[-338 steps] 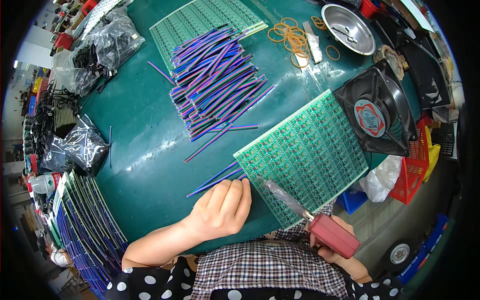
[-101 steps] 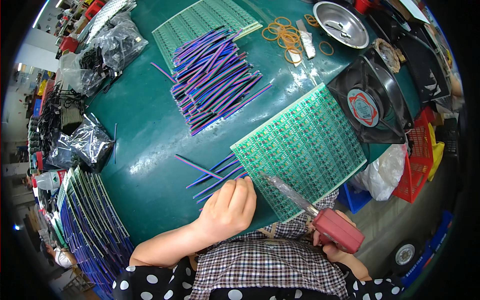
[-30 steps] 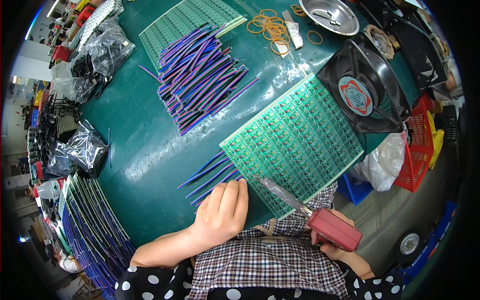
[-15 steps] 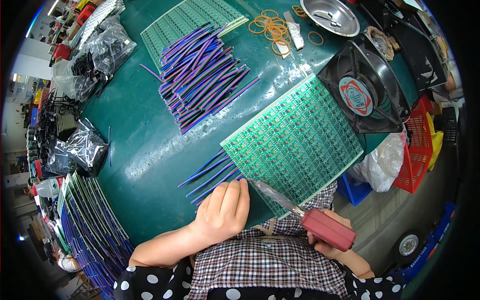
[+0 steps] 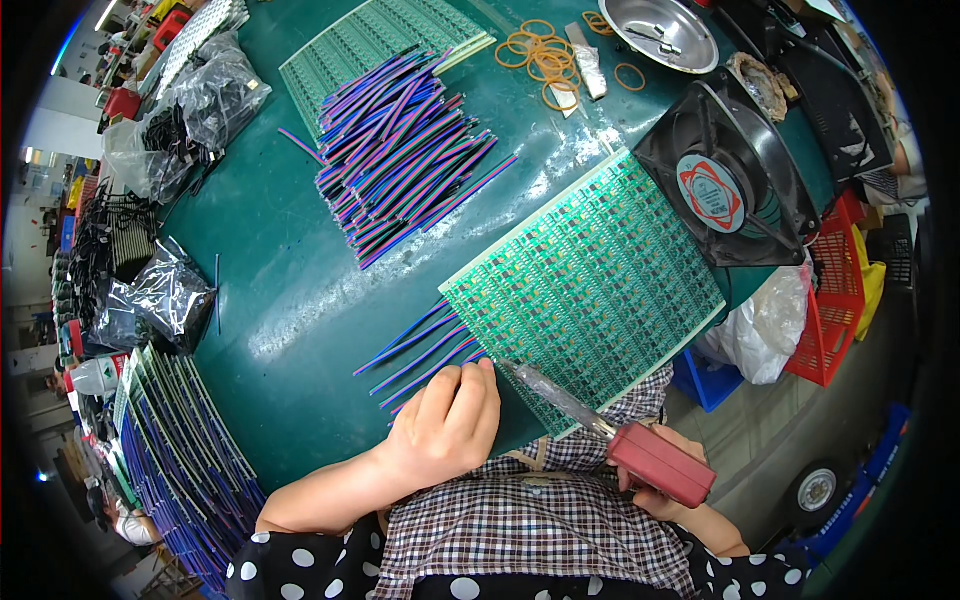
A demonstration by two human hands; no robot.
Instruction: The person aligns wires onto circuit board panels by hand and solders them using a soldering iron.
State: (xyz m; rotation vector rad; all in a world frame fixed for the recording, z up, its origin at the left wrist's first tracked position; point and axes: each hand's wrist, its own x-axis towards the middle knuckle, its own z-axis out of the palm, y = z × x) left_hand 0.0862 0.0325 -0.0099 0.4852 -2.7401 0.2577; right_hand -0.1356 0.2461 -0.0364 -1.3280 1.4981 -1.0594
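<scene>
Green circuit board panel (image 5: 590,290) lies angled at the near edge of the worktop (image 5: 285,405), components up. Loose blue-pink wires (image 5: 412,343) stick out from its left edge, their far ends on or under the board, can't tell which. Left hand (image 5: 445,420): fingers curled in and bunched, tips at a wire by that edge; thumb hidden, so can't tell if the wire is pinched. Right hand (image 5: 652,500): wrapped around a red-handled tool (image 5: 663,465), partly hidden behind it. Tool tip is just beside the left fingertips, at the board edge; contact unclear. Black fan (image 5: 715,195) stands just beside the board's right corner. Big wire pile (image 5: 400,165) farther back, partly over another green panel (image 5: 365,45). Rubber bands (image 5: 545,65) and metal bowl (image 5: 660,30) at back right. Stack of wired panels (image 5: 185,460) at far left.
</scene>
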